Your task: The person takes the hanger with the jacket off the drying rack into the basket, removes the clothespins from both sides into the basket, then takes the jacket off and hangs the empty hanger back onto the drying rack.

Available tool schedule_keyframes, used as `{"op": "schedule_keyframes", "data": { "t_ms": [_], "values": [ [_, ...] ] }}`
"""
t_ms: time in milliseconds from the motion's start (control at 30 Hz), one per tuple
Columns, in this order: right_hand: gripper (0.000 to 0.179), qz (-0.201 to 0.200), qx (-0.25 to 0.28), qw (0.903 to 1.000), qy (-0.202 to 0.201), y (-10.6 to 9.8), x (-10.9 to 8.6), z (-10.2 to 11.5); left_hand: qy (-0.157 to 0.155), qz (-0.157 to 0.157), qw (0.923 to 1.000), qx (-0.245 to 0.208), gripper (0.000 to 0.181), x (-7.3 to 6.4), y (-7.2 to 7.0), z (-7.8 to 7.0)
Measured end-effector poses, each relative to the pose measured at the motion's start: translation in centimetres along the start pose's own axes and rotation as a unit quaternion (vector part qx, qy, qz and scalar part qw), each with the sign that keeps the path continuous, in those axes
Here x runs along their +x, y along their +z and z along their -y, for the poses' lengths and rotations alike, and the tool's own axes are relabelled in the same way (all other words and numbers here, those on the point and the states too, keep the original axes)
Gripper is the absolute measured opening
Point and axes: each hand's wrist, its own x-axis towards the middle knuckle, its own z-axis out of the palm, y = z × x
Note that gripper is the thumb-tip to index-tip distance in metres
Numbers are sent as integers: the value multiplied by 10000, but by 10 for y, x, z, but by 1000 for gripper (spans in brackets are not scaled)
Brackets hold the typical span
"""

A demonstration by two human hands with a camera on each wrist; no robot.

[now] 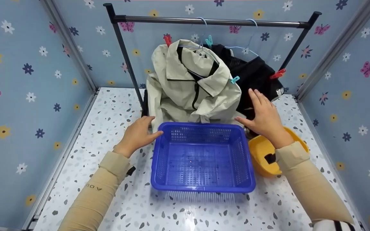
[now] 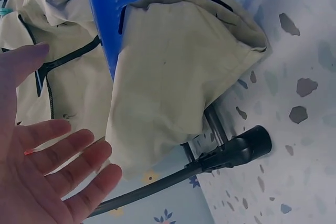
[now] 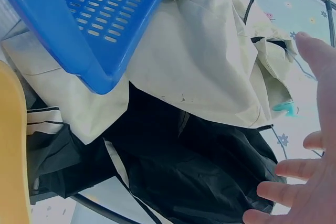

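A beige jacket [image 1: 178, 93] hangs on a light blue hanger [image 1: 202, 21], with a red clothespin [image 1: 167, 40] and a teal clothespin [image 1: 235, 79] at its shoulders. My left hand [image 1: 139, 136] is spread beside the jacket's lower left, its thumb near the corner of the blue basket [image 1: 201, 189]. In the left wrist view a jacket sleeve [image 2: 163, 72] hangs beyond the fingers. My right hand [image 1: 263, 117] is raised with straight fingers, right of the jacket and in front of a black garment [image 1: 244, 72]. Neither hand holds anything.
A black rack [image 1: 172, 20] carries both garments on its bar. To the basket's right stands a yellow container [image 1: 263, 166] holding a small black item [image 1: 270, 158], partly behind my right forearm. Patterned blue panels [image 1: 21, 96] enclose the speckled table [image 1: 114, 205].
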Motion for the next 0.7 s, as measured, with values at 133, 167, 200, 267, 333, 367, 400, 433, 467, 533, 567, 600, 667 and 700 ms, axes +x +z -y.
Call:
{"op": "schedule_keyframes", "data": {
  "t_ms": [133,167,200,267,333,367,400,433,467,533,567,600,667,700],
  "values": [
    [107,-197,234,9994,-190,-2,5,-2,-191,68,9974,-687,80,-1,0,2],
    [106,-217,316,9990,-215,-2,7,-3,-228,98,9959,-871,79,-1,1,2],
    [106,-228,407,9986,-235,-3,9,-4,-254,128,9943,-1032,78,0,2,2],
    [103,-192,611,9977,-224,-4,12,-5,-300,192,9905,-1325,76,1,4,3],
    [101,-118,835,9963,-176,-6,14,-5,-345,252,9871,-1542,74,2,5,3],
    [100,-72,940,9955,-138,-7,16,-4,-361,273,9857,-1621,73,2,6,3],
    [99,-33,1034,9946,-110,-8,18,-4,-376,295,9846,-1685,73,3,8,3],
    [98,4,1125,9936,-77,-9,19,-4,-396,318,9832,-1751,73,3,9,3],
    [97,28,1220,9925,-49,-9,21,-4,-419,349,9822,-1800,73,4,10,3],
    [93,40,1406,9901,-12,-10,24,-5,-462,407,9802,-1881,73,4,12,3],
    [91,37,1502,9887,0,-10,25,-5,-480,433,9794,-1911,73,4,13,3],
    [89,26,1609,9870,-2,-10,27,-6,-504,462,9789,-1927,73,5,15,3],
    [86,5,1818,9833,15,-9,30,-6,-556,506,9781,-1941,73,5,17,4],
    [84,2,1912,9815,20,-9,31,-6,-573,515,9780,-1938,72,5,18,4]
  ]
}}
